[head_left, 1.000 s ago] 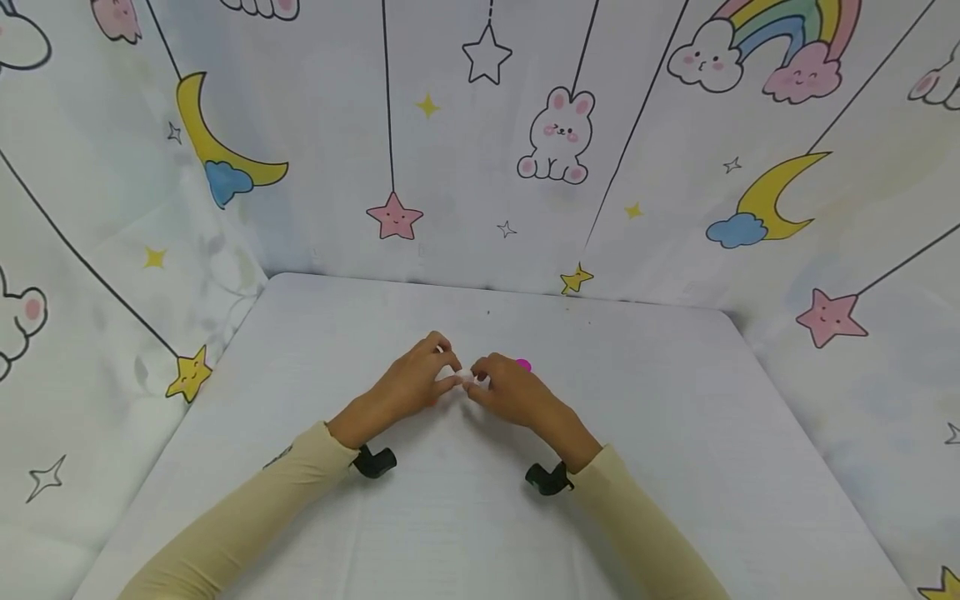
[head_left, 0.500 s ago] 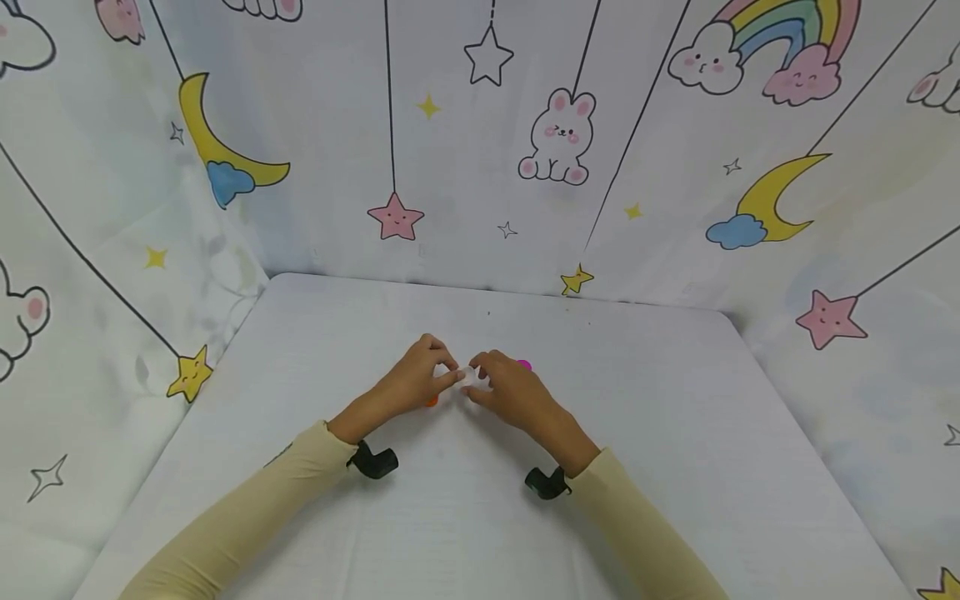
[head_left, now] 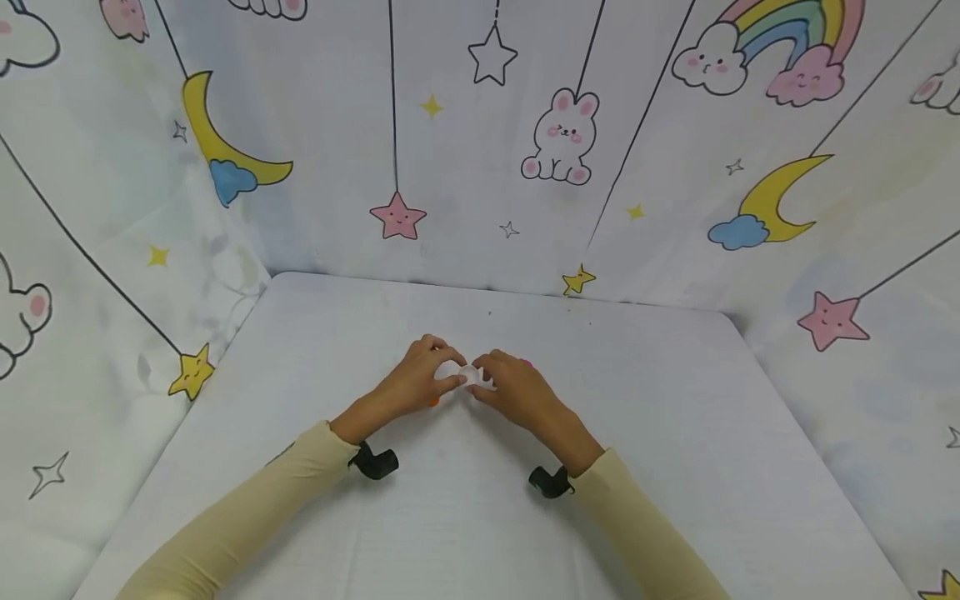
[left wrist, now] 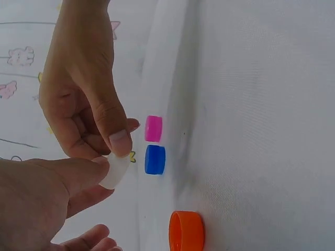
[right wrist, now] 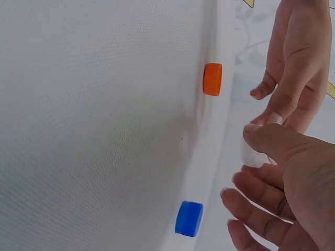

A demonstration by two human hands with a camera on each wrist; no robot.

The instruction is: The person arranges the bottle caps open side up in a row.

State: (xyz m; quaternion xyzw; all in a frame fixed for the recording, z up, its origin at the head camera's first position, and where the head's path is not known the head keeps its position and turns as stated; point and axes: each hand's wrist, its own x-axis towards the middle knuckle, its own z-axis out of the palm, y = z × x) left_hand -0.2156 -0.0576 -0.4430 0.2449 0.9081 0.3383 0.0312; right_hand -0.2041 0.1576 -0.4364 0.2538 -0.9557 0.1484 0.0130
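A small round whitish cap (head_left: pixel 470 375) is held up between both hands, its round face turned toward the head camera. My left hand (head_left: pixel 412 377) pinches its left side between thumb and fingers. From the other side, my right hand (head_left: pixel 519 390) pinches the same cap. In the left wrist view both thumbtips meet the white cap (left wrist: pixel 116 171) close together. The right wrist view shows the white cap (right wrist: pixel 253 151) partly covered by the right thumb.
On the white table (head_left: pixel 465 517) stand an orange bottle cap (left wrist: pixel 187 231), a blue cap (left wrist: pixel 155 159) and a pink cap (left wrist: pixel 153 128). In the head view the hands hide the blue one. A printed cloth (head_left: pixel 315 108) hangs behind the table.
The white cap has tilted, so its round face shows more plainly to the head camera. Both hands keep hold and have shifted only slightly.
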